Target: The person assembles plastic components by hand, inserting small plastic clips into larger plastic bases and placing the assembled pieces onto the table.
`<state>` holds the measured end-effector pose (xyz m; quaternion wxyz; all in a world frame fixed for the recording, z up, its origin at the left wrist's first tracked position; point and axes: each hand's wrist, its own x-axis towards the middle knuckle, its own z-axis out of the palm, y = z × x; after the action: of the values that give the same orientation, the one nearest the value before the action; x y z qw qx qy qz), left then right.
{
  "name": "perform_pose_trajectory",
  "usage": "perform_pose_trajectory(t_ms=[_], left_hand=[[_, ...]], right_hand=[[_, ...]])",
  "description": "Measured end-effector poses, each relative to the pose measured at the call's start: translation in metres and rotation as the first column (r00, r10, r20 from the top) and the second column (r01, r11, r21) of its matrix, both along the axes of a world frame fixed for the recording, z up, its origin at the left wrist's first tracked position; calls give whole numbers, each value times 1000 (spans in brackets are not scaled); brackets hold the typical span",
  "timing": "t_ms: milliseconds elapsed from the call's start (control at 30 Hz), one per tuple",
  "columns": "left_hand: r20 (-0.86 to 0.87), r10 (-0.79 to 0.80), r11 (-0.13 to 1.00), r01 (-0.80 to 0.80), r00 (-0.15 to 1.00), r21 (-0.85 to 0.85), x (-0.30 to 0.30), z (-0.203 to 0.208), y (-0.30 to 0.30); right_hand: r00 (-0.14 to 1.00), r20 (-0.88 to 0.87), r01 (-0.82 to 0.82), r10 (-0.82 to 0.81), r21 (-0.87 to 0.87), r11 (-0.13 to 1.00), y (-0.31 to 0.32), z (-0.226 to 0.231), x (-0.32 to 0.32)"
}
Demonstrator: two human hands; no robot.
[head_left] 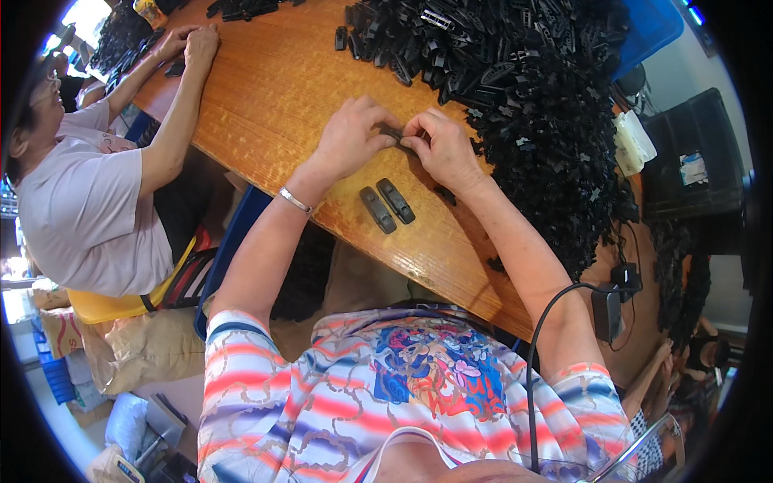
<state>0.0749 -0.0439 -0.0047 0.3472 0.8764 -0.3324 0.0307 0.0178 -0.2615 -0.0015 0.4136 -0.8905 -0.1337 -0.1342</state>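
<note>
Above the wooden table (274,105), my left hand (352,138) and my right hand (444,151) meet, fingertips pinched close together. Between them is a small dark plastic piece (391,132), mostly covered by the fingers, so its shape is unclear. Both hands are closed on it. Closer to me on the tabletop lie two oblong black plastic parts side by side, a left one (376,211) and a right one (395,201). Beyond my hands is a heap of long black plastic parts (483,56). A mound of smaller black pieces (547,161) spreads beside my right forearm.
At the left a co-worker (97,193) sits on a yellow chair (121,302), hands on the table edge. A blue bin (652,32) stands at the far right. A black cable (533,362) runs past my right arm to a small dark box (605,314).
</note>
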Motion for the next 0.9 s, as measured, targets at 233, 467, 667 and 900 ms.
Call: perform_pose_trajectory(t_ms=[233, 467, 667, 900], left_hand=[[-196, 1, 1000, -5, 981, -20, 7, 1, 4], [-245, 12, 989, 24, 969, 144, 8, 16, -11], [-173, 57, 972, -15, 983, 236, -18, 26, 7], [-101, -29, 987, 45, 994, 156, 1, 37, -5]], right_hand=[[946, -324, -25, 24, 1, 1000, -14, 7, 15], [910, -404, -8, -97, -250, 968, -20, 13, 24], [973, -206, 25, -100, -337, 941, -24, 47, -50], [990, -126, 14, -57, -314, 949, -37, 24, -114]])
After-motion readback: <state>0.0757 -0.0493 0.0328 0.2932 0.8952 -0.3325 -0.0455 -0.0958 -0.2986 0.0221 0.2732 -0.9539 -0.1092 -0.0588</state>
